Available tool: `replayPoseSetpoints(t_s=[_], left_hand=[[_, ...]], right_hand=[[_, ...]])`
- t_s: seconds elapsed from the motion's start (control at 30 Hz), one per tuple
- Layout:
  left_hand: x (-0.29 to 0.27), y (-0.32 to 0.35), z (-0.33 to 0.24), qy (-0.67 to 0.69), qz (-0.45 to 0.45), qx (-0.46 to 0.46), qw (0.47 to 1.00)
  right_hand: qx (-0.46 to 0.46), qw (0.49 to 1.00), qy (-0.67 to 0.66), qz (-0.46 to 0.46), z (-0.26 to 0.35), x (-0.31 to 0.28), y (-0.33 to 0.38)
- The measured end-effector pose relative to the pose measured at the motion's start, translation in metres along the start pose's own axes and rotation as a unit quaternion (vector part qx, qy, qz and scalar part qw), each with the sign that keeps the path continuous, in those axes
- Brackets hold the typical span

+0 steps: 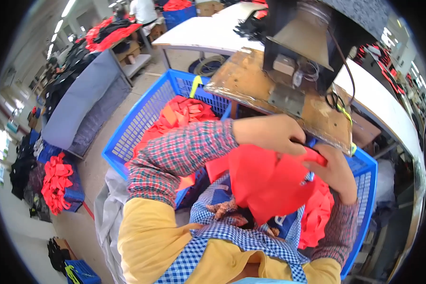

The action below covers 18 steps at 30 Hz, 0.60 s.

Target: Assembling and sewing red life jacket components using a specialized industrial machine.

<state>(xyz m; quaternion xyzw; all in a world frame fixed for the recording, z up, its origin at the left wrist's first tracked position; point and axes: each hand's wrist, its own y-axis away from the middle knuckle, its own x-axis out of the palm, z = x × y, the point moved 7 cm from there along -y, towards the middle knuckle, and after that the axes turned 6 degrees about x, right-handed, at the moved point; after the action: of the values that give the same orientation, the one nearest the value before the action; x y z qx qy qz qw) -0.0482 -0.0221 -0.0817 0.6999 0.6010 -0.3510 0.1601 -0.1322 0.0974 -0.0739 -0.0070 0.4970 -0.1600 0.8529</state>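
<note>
Gripping red fabric piece before checked apron with right hand; reaching its upper edge with left hand, cannot tell whether pinching. Might snag on wooden tabletop if dragged, or slip toward blue plastic basket if held loosely.

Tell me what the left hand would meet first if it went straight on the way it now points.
Most likely the right hand, opposite it at the upper edge of the red cloth; depth is unclear, so the left hand might brush the cloth first.
</note>
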Motion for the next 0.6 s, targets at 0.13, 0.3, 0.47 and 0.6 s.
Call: replayPoseSetpoints(t_s=[0.13, 0.3, 0.47, 0.6], left_hand=[[-0.010, -0.003, 0.033, -0.071, -0.059, -0.015, 0.996], [-0.002, -0.007, 0.045, 0.056, -0.132, -0.030, 0.989], [-0.008, -0.010, 0.061, 0.017, -0.078, -0.060, 0.995], [-0.021, -0.011, 0.078, 0.045, -0.060, -0.113, 0.991]], right_hand=[[-0.022, 0.999, -0.015, -0.018, -0.017, 0.012, -0.028], [0.036, 0.996, -0.039, 0.075, -0.021, 0.030, -0.059], [0.023, 0.992, -0.079, 0.091, -0.044, 0.037, -0.066], [0.007, 0.995, -0.088, 0.039, -0.052, 0.044, -0.079]])
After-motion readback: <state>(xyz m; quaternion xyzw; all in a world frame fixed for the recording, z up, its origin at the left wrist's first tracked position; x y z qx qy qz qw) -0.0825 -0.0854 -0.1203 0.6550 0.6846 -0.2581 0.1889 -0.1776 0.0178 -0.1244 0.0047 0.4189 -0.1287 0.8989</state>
